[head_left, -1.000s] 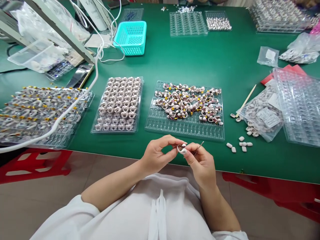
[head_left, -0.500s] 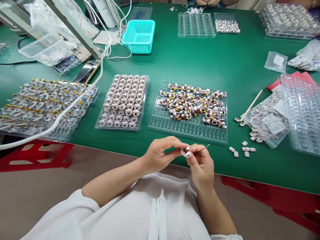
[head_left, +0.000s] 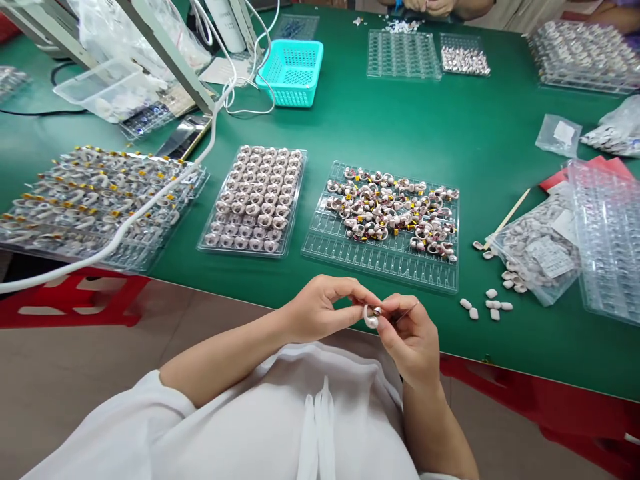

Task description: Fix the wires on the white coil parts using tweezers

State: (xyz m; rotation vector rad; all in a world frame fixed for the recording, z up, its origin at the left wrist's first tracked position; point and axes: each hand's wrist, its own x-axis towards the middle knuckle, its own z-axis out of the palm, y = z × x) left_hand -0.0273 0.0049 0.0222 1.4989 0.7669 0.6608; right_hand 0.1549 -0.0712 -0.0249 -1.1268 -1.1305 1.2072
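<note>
Between my two hands, near the table's front edge, is a small white C-shaped earbud part (head_left: 370, 319) with a dark and shiny inner end. My left hand (head_left: 325, 310) is closed, thumb and fingers pinching the part's left side. From the other side, my right hand (head_left: 413, 337) pinches it with thumb and forefinger. A thin metal tool, perhaps tweezers (head_left: 407, 311), is tucked in the right fingers, mostly hidden. Just beyond my hands a clear slotted tray (head_left: 380, 263) carries a heap of similar parts with yellow tabs.
Left of it stands a tray of rounded parts (head_left: 253, 193); farther left, a stacked tray with yellow-tabbed parts (head_left: 95, 200) behind a white cable (head_left: 150, 208). Loose white caps (head_left: 491, 293), a bag of caps (head_left: 537, 247) and a wooden stick (head_left: 510, 212) lie right. A turquoise basket (head_left: 290, 73) and another person's hands (head_left: 430, 5) are farther back.
The view has shifted slightly. The C-shaped part has turned a little between my fingers, and the thin tool now shows less beyond my right hand.
</note>
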